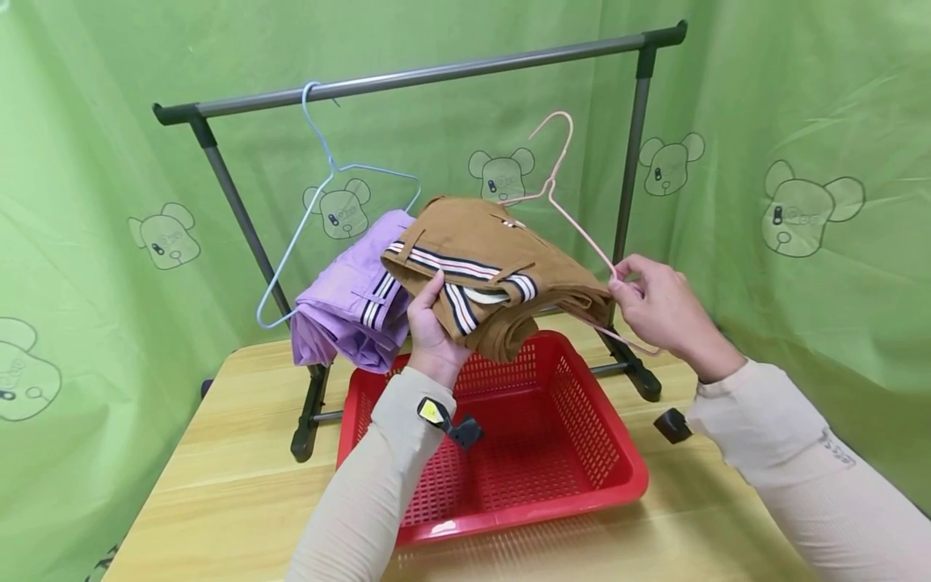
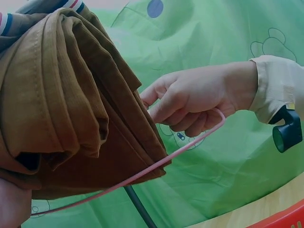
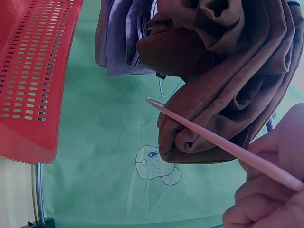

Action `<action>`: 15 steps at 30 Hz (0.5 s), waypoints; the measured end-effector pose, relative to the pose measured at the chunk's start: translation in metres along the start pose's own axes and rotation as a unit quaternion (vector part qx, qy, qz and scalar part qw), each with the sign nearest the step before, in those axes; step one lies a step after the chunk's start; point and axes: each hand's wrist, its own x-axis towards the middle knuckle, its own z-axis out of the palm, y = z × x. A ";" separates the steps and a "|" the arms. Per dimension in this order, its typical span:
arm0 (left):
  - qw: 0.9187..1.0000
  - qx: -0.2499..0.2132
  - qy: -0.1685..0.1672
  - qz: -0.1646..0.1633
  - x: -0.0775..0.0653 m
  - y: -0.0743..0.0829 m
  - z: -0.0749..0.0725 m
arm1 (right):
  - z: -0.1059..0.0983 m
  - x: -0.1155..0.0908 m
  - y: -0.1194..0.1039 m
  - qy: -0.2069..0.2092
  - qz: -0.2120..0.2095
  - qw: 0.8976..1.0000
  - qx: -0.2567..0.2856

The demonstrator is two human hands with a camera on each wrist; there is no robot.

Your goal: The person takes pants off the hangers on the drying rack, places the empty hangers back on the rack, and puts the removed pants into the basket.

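Note:
My left hand (image 1: 434, 339) grips a folded pair of brown trousers (image 1: 465, 230) from below, its thumb up against the striped waistband. To the right, my right hand (image 1: 658, 311) pinches the sloping side of a pink wire hanger (image 1: 583, 232), whose hook points up, apart from the rail. The trousers overlap much of the hanger in the head view. In the left wrist view, the hanger's bottom bar (image 2: 156, 164) passes along the lower edge of the folded brown cloth (image 2: 57, 85). The right wrist view has the bar (image 3: 213, 137) crossing before the bunched legs (image 3: 223, 95).
Purple trousers (image 1: 356, 291) hang on a blue hanger (image 1: 294, 242) hooked over the rack's rail (image 1: 436, 74), left of the brown pair. A red basket (image 1: 509, 517) stands below on the wooden table (image 1: 218, 469). Green curtain (image 1: 451, 137) surrounds the table.

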 end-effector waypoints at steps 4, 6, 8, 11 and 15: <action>1.000 0.000 -0.003 0.003 -0.001 0.000 -0.001 | -0.002 0.000 0.002 0.004 0.004 1.000 0.002; 1.000 -0.001 -0.008 0.006 0.000 0.000 -0.001 | -0.002 0.001 0.001 0.006 0.005 1.000 -0.001; 1.000 0.000 -0.011 0.011 0.000 0.001 -0.002 | -0.002 0.001 0.001 0.006 0.005 1.000 -0.004; 1.000 0.000 -0.010 0.014 -0.001 0.001 -0.002 | -0.002 0.002 0.000 0.007 0.005 1.000 -0.003; 1.000 -0.002 -0.007 0.012 -0.001 0.002 -0.002 | -0.002 0.002 0.001 0.008 0.008 1.000 0.004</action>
